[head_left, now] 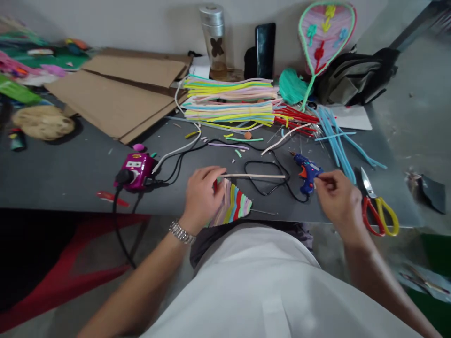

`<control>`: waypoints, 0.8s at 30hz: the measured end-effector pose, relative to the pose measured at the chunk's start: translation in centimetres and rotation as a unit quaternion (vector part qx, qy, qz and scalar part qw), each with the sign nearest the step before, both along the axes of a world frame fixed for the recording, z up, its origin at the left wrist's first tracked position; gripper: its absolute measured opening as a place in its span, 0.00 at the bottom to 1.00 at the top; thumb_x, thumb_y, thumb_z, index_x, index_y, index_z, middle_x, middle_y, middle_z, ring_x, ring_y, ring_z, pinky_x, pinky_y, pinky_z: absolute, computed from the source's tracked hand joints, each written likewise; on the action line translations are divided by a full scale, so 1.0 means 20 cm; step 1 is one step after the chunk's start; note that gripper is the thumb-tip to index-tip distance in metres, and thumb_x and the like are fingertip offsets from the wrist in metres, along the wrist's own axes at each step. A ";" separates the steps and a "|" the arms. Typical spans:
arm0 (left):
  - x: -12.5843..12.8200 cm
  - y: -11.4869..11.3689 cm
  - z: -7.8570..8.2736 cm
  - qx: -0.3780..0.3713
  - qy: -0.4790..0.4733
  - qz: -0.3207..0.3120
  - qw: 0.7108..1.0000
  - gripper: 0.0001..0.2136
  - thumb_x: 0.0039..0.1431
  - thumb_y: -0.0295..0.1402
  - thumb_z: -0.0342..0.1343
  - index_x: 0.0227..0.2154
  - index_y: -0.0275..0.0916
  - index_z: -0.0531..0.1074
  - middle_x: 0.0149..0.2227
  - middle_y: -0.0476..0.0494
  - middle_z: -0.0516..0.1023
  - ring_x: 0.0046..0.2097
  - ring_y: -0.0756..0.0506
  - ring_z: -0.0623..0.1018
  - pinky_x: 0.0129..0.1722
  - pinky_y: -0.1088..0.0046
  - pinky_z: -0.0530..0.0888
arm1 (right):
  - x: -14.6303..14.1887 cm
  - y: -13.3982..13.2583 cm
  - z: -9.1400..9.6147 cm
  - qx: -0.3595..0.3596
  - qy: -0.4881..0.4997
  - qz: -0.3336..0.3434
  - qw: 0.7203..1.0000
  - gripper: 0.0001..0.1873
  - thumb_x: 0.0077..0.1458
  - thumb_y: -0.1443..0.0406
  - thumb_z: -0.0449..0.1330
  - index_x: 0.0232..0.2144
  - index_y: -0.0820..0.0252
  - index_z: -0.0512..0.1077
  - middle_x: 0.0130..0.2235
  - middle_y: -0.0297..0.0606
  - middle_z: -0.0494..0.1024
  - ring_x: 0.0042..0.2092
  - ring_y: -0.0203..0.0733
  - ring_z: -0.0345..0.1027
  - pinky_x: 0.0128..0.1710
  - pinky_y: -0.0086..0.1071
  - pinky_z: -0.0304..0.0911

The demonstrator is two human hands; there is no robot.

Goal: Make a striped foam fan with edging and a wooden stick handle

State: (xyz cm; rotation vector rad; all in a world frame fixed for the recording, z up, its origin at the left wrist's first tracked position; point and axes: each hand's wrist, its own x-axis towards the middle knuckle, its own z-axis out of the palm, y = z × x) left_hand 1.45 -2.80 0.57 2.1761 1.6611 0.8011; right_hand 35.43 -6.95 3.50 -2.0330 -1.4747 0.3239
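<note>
My left hand [204, 192] is closed over a striped panel of pipe cleaners [234, 204] at the table's front edge; its fingers hide the panel's left part. A pale pipe cleaner [257, 176] sticks out to the right from its fingertips. Farther right, my right hand [336, 195] has curled fingers at the back of a blue glue gun [310, 172], thumb and forefinger against it. The gun's nozzle points up and left. Scissors [378, 206] with red and yellow handles lie just right of that hand.
Behind lie bundled pipe cleaners [229, 110], blue pipe cleaners [336, 141] and cardboard [123, 96]. A magenta power adapter [136, 170] sits left, with black cable [268, 162] looping across the table. A bottle [214, 44], phone [265, 49] and heart-shaped fan [326, 40] stand at the back.
</note>
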 end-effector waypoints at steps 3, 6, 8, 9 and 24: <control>-0.03 0.11 0.08 -0.033 0.033 -0.042 0.998 0.15 0.67 0.27 0.51 0.50 0.40 0.79 0.51 0.39 0.83 0.54 0.38 0.79 0.58 0.55 0.74 | 0.11 0.02 -0.06 -0.108 0.003 -0.034 0.994 0.26 0.55 0.41 0.63 0.28 0.56 0.77 0.25 0.39 0.79 0.27 0.44 0.72 0.28 0.35 0.61; -0.01 0.23 0.14 -0.099 0.079 -0.110 0.986 0.16 0.66 0.25 0.51 0.50 0.40 0.81 0.49 0.40 0.84 0.52 0.39 0.79 0.58 0.57 0.74 | 0.13 0.07 -0.12 -0.201 0.066 -0.054 0.976 0.30 0.53 0.37 0.63 0.23 0.57 0.76 0.20 0.40 0.78 0.24 0.44 0.72 0.27 0.35 0.62; 0.03 0.28 0.17 -0.124 0.122 -0.144 0.974 0.15 0.65 0.28 0.55 0.50 0.39 0.82 0.48 0.38 0.83 0.52 0.38 0.79 0.55 0.57 0.74 | 0.12 0.09 -0.13 -0.212 0.076 -0.064 0.972 0.28 0.51 0.39 0.66 0.22 0.57 0.75 0.17 0.39 0.76 0.22 0.43 0.70 0.25 0.34 0.62; 0.05 0.29 0.18 -0.127 0.142 -0.154 0.970 0.14 0.65 0.29 0.57 0.50 0.39 0.82 0.47 0.37 0.83 0.51 0.37 0.79 0.54 0.58 0.74 | 0.11 0.11 -0.14 -0.210 0.079 -0.066 0.972 0.27 0.50 0.40 0.67 0.21 0.57 0.74 0.16 0.38 0.75 0.21 0.42 0.69 0.23 0.34 0.61; 0.06 0.21 0.16 -0.097 0.001 -0.060 0.993 0.06 0.62 0.31 0.58 0.32 0.39 0.79 0.30 0.46 0.79 0.33 0.45 0.75 0.36 0.68 0.68 | 0.20 0.13 0.05 0.014 0.508 0.000 0.861 0.14 0.38 0.62 0.70 0.32 0.54 0.77 0.30 0.37 0.79 0.26 0.39 0.72 0.23 0.34 0.65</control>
